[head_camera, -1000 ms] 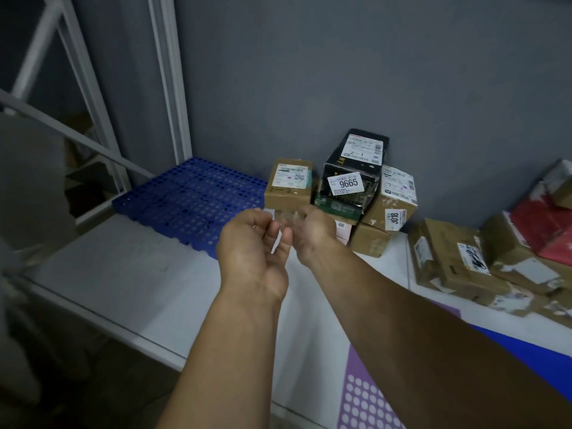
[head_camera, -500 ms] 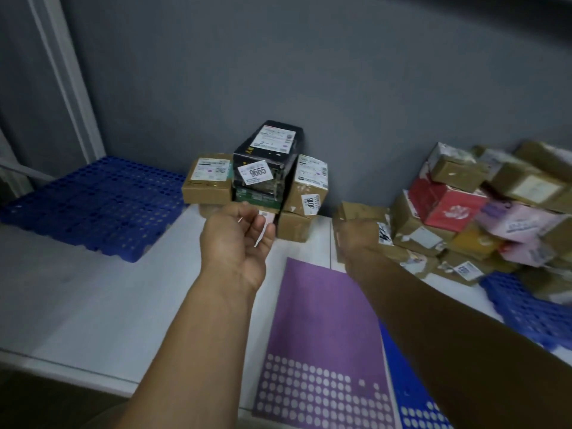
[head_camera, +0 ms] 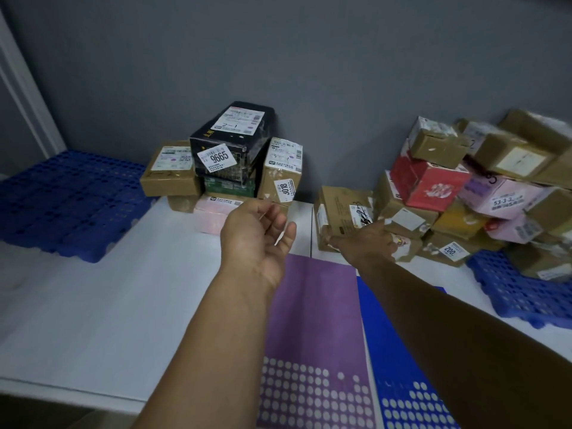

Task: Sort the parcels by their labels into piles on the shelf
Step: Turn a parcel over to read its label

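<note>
Head view: brown cardboard parcel [head_camera: 339, 209] stands on edge on the white shelf [head_camera: 93, 305], between the stacked pile [head_camera: 235, 156] and the loose heap [head_camera: 464, 187]. Broad labelled face toward camera; long axis unclear. The right hand [head_camera: 366, 243] touches its lower front, grip hidden. The left hand [head_camera: 257, 236] is loosely curled; any hold cannot be told.

A grey wall [head_camera: 309, 72] fills the top half of the view, from 10 to 2 o'clock. A white post [head_camera: 21, 97] runs up its edge at 10 o'clock. A blue plastic grid mat [head_camera: 62, 196] lies at 9 o'clock, and a second blue grid mat [head_camera: 526, 292] at 3 o'clock. At 6 o'clock lie a purple sheet [head_camera: 315, 305] and a blue sheet [head_camera: 390, 351], side by side, touching. Both have white dots along their near ends.
</note>
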